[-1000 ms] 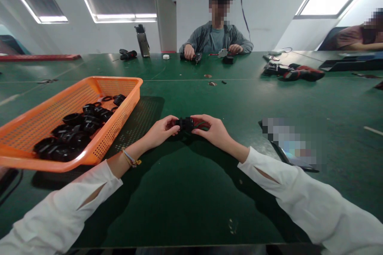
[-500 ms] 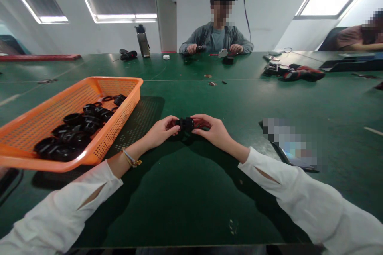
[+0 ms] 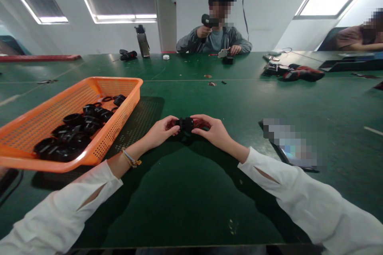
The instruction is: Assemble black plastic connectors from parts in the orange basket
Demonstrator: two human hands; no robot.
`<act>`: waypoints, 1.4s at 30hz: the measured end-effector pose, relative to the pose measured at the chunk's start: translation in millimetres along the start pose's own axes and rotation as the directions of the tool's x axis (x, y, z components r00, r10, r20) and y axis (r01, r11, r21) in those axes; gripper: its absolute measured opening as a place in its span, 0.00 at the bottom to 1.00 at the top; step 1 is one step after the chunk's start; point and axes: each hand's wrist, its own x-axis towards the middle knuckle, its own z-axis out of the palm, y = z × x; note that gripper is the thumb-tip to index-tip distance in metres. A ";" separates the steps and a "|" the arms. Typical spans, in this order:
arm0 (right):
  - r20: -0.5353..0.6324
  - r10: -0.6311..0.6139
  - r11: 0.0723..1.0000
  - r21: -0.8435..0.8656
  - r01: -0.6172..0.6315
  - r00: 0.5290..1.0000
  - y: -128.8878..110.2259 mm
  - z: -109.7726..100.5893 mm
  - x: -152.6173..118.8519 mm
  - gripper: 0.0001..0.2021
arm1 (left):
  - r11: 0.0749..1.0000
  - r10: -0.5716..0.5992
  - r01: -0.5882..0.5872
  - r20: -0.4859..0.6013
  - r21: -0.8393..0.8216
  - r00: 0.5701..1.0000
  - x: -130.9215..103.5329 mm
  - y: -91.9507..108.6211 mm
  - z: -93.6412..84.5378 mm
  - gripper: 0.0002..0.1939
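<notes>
A small black cylindrical part (image 3: 186,124) lies sideways between my two hands, over the middle of the green table (image 3: 185,199). My left hand (image 3: 164,130) pinches its left end between thumb and fingers. At the right end, my right hand (image 3: 212,128) grips it in the same way. To the left stands an orange perforated basket (image 3: 119,131) with several black round parts (image 3: 85,123) heaped inside.
A phone-like device (image 3: 290,147), its top blurred, lies right of my right hand. Across the table a person (image 3: 215,40) holds a dark tool. A bottle (image 3: 143,42), a black-and-red item (image 3: 302,73) and a white cap (image 3: 166,57) are farther back.
The person across the table has raised a dark tool from the tabletop to chest or head height. My hands and the black part have not visibly moved.
</notes>
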 end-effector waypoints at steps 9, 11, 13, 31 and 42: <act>0.003 0.004 0.999 -0.035 -0.004 1.000 -2.4 -0.9 -0.7 0.18 | 1.000 0.000 0.000 -0.011 0.031 1.000 -0.9 3.3 0.7 0.10; 0.006 0.004 0.999 -0.036 -0.004 1.000 -2.3 -1.1 -0.7 0.18 | 1.000 0.001 -0.001 -0.011 0.029 1.000 -1.0 3.0 0.7 0.10; 0.008 0.006 0.999 -0.035 -0.005 1.000 -1.5 -1.3 -0.7 0.18 | 1.000 0.003 -0.002 -0.013 0.028 1.000 -0.9 2.3 0.7 0.10; 0.001 0.021 0.997 -0.070 -0.021 1.000 -3.1 -1.2 -0.9 0.18 | 1.000 -0.005 0.005 -0.001 0.008 1.000 -0.4 1.5 0.7 0.11; 0.000 0.028 0.995 -0.091 -0.028 1.000 -1.8 -0.9 0.0 0.18 | 1.000 -0.001 0.001 0.000 -0.006 1.000 0.5 -0.1 1.2 0.11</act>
